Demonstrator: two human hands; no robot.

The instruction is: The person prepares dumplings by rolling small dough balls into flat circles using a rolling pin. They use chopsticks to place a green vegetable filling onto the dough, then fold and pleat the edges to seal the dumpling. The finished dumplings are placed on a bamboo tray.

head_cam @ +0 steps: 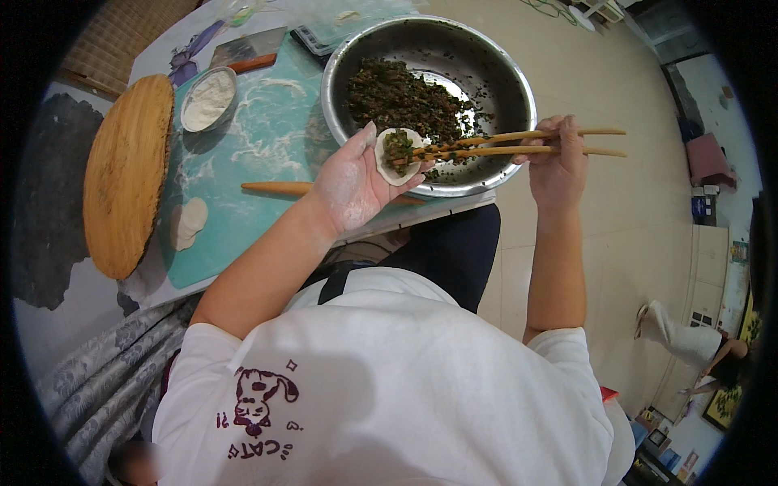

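Note:
On the palm of my left hand (352, 179), dusted with flour, lies a round dough wrapper (388, 172) with a small heap of chopped green filling (398, 150) on it. My right hand (560, 155) grips a pair of wooden chopsticks (504, 143); their tips touch the filling on the wrapper. Both hands are at the near rim of a large stainless steel basin (527, 91). Inside it, a dark green and brown chopped filling (401, 97) is heaped to the left. A wooden rolling pin (276, 188) lies partly hidden behind my left hand and wrist.
A floured turquoise mat (267, 133) covers the table. It carries a bowl of flour (209, 100), several stacked wrappers (189, 222) and a cleaver (252, 54). An oval wooden board (129, 176) stands at the left. Plastic trays (334, 24) sit behind the basin. Another person (687, 334) is far right.

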